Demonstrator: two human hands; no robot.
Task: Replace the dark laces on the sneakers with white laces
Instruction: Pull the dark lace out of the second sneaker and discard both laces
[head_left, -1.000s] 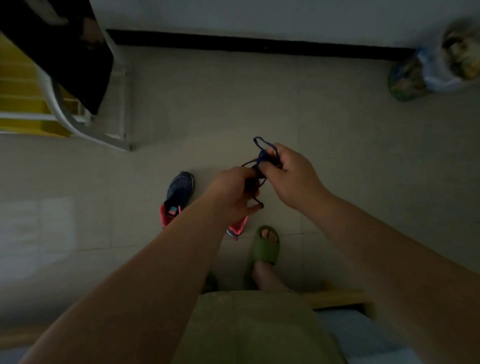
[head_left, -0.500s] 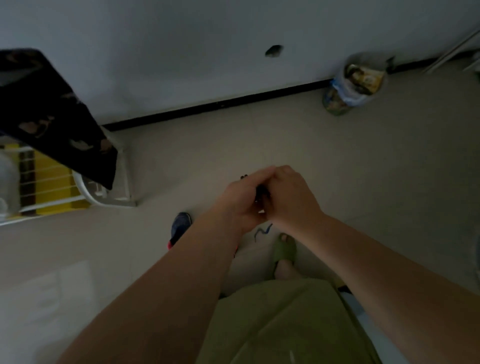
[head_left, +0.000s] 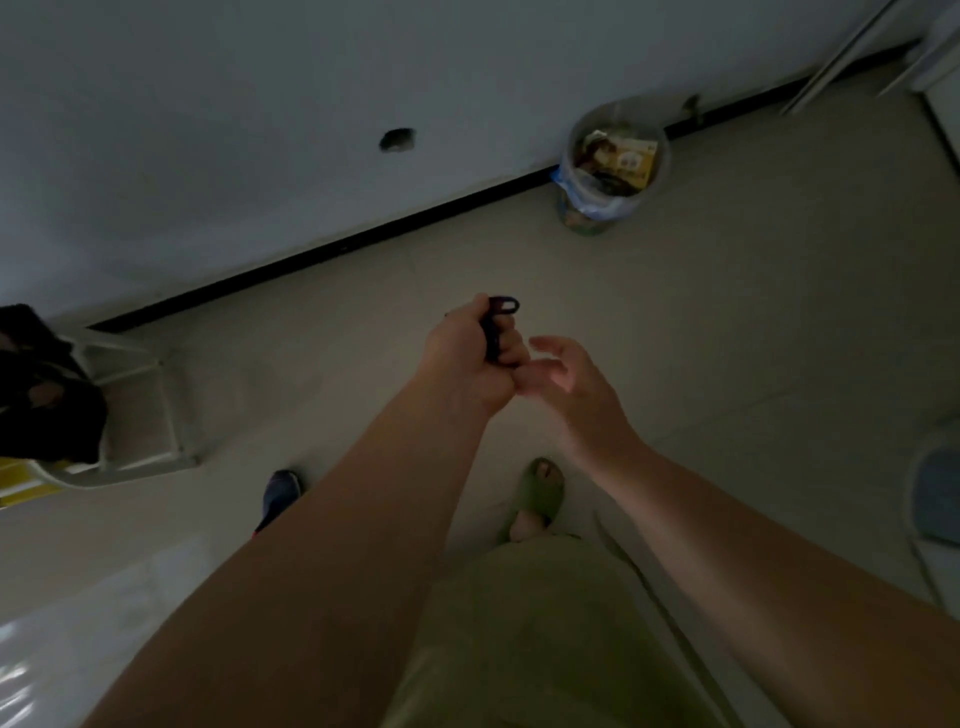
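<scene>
My left hand (head_left: 470, 358) grips a bundled dark blue lace (head_left: 497, 322), a loop of it sticking out past my fingers. Just to its right, my right hand (head_left: 563, 387) hovers with its fingers spread and relaxed, holding nothing. Far below on the floor, the toe of one dark blue sneaker (head_left: 280, 491) peeks out from behind my left forearm; the rest of it is hidden. No white laces are in view.
A lined waste bin (head_left: 605, 171) full of wrappers stands by the black baseboard. At the left a white plastic chair (head_left: 132, 415) carries dark cloth (head_left: 44, 395). My foot in a green slipper (head_left: 537, 493) rests on the tiled floor.
The view has tilted up and toward the bin. My right hand has let go of the lace bundle and opened; my left hand now holds the bundle alone.
</scene>
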